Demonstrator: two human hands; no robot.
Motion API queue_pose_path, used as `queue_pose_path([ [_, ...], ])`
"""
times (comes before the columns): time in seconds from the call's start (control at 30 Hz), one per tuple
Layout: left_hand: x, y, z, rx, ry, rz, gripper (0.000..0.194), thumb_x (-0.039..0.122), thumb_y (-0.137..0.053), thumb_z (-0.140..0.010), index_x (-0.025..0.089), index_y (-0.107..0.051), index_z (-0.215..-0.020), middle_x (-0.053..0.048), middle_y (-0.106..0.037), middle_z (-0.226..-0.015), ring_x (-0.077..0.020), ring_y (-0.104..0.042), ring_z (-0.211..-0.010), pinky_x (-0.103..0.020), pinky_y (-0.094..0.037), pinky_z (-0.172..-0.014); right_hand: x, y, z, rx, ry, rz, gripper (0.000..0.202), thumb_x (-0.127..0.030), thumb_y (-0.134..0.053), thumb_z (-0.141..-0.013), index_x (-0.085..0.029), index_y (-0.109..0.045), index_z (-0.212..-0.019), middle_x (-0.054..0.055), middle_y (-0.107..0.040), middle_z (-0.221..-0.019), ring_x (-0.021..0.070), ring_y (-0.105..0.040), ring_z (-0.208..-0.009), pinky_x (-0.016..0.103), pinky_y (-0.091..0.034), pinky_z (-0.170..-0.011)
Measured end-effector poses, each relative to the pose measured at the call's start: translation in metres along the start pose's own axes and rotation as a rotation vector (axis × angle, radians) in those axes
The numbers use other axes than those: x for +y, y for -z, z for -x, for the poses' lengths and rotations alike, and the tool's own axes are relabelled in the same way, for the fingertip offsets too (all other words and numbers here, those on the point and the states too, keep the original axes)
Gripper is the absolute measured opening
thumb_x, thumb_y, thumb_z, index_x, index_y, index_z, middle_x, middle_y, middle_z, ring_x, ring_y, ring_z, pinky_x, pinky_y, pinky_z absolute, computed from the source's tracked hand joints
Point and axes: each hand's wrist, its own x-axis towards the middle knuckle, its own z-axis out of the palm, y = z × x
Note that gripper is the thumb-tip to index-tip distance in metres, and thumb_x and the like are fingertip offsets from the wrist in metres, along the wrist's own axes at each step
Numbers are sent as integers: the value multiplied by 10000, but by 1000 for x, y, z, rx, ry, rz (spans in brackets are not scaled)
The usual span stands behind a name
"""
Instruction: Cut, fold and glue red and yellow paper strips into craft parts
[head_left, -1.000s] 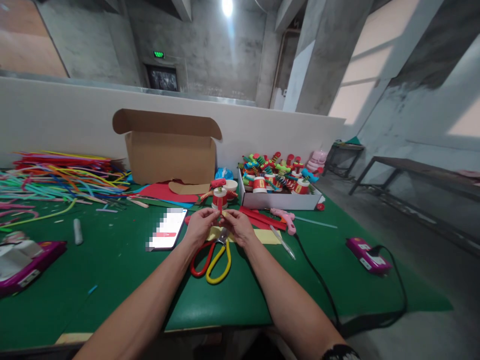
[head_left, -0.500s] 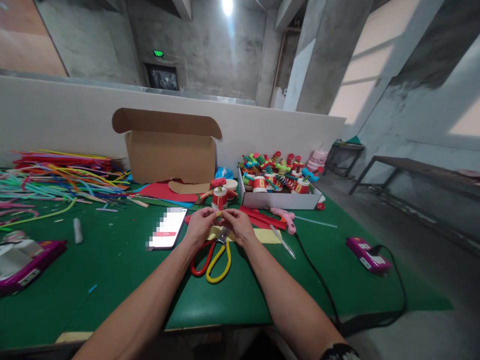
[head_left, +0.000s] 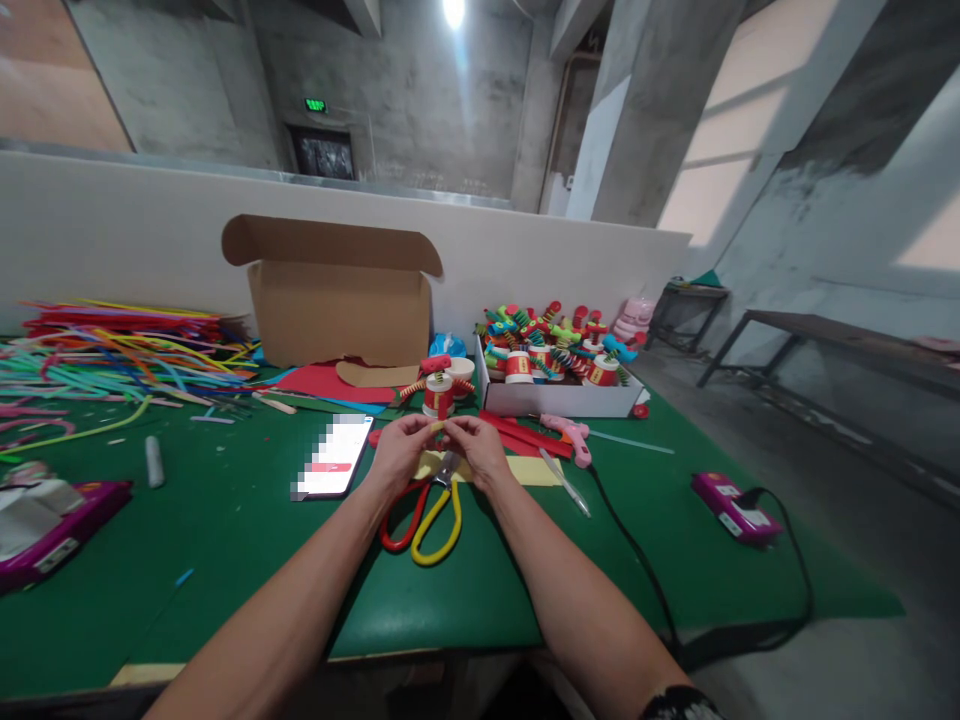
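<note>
My left hand (head_left: 399, 452) and my right hand (head_left: 478, 452) meet fingertip to fingertip over the table's middle. Between them they pinch a small yellow piece of paper (head_left: 438, 427), mostly hidden by the fingers. Just below lie scissors (head_left: 444, 478) with one red and one yellow handle, their blades partly under the hands. A pale yellow paper strip (head_left: 536, 472) passes beneath the scissors. Right behind the fingertips stands a small paper-cup figure (head_left: 439, 396) with a red band and striped coiled arms.
A phone (head_left: 334, 457) lies left of the hands. To the right are red strips (head_left: 517, 436), a pink glue gun (head_left: 571, 438) with its cord, and a pen-like tool (head_left: 568, 485). Behind stand a white box (head_left: 566, 402) of finished figures and an open cardboard box (head_left: 341, 315). Colourful pipe cleaners (head_left: 127, 350) heap at left.
Both hands stay in nearly the same place, still pinching the yellow piece, with only slight finger movement. The camera view has shifted very slightly.
</note>
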Motion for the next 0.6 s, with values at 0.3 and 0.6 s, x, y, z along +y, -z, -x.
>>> queue_pose_path([
  [0.3,-2,2,-2,-21,-15,-51,331,398,-773,-531,136,-650,-691,16,-559,-532,-84,-460,-472,-196,-333,-453,0,-1,0,9,39,44,292,-345,-773,-499,-156,-652,-687,-22,-615,-590,94,-539,-518,262,-481,-608],
  [0.6,0,-2,1,-88,-7,15,336,386,-761,-547,130,-635,-725,-11,-603,-622,-90,-506,-528,-203,-380,-516,1,0,-4,51,160,136,250,-355,-733,-549,-159,-649,-678,-14,-617,-581,106,-543,-524,258,-473,-591],
])
